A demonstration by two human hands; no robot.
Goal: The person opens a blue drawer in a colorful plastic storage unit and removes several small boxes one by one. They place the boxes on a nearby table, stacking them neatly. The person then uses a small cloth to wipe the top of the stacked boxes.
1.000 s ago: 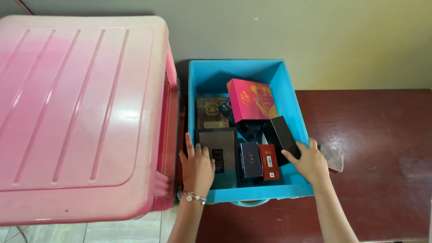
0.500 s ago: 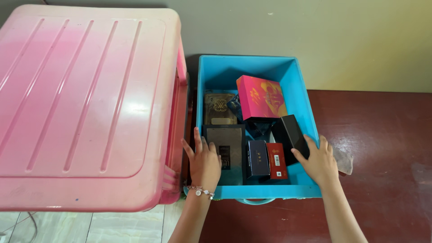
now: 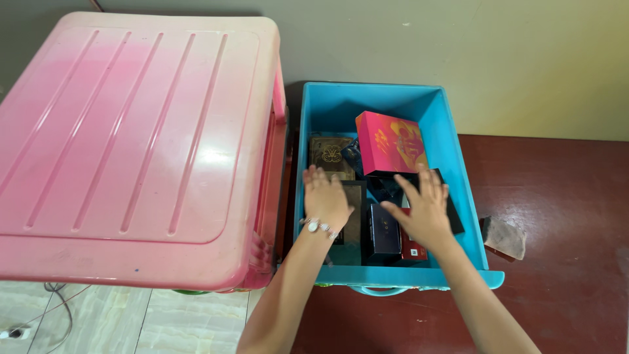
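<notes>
Dark red floor (image 3: 563,295) against pale wall (image 3: 511,59). Both hands open, palms down, gripping nothing: left hand (image 3: 325,200) over black box (image 3: 354,219), right hand (image 3: 426,210) over navy box (image 3: 383,229), inside blue bin (image 3: 452,141); pink box (image 3: 390,141) just beyond fingertips, pink tub lid (image 3: 131,131) left.

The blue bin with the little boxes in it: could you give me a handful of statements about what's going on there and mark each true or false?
1. Both hands reach into the blue bin. True.
2. The pink box lies under the left hand. False: it lies farther back, uncovered.
3. The left wrist wears a bracelet. True.
4. The pink lidded tub stands right of the bin. False: it stands on the left.
5. The right hand grips the bin's rim. False: it is spread over the small dark boxes.
</notes>
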